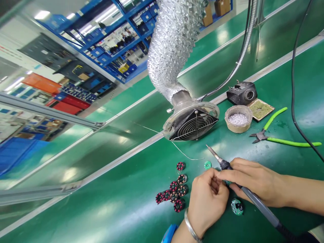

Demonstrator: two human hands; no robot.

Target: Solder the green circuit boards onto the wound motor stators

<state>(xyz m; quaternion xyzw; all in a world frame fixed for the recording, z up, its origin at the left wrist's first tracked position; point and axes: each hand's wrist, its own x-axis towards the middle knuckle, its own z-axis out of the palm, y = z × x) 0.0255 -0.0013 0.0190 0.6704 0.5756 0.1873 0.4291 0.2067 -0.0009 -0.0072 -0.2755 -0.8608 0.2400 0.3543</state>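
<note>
My right hand [260,184] is closed round a soldering iron [258,202], whose bare tip points up and left, away from the fingers. Close against it, my left hand [207,202] has its fingers pinched together. Between the fingertips of both hands shows a sliver of a small green circuit board [227,182]; the rest of it is hidden. A round green board [208,165] lies just beyond the left fingers. Below the right hand rests another round board with parts on it [237,206]. Several small wound motor coils [182,190] stand in a cluster left of my left hand.
A fume extractor hood [194,125] on a silver duct [172,44] hangs over the bench. Solder wire [186,156] sticks out below it. To the right are a bowl of metal bits [238,123], an iron stand [241,92], a sponge tray [262,109] and green-handled cutters [291,142].
</note>
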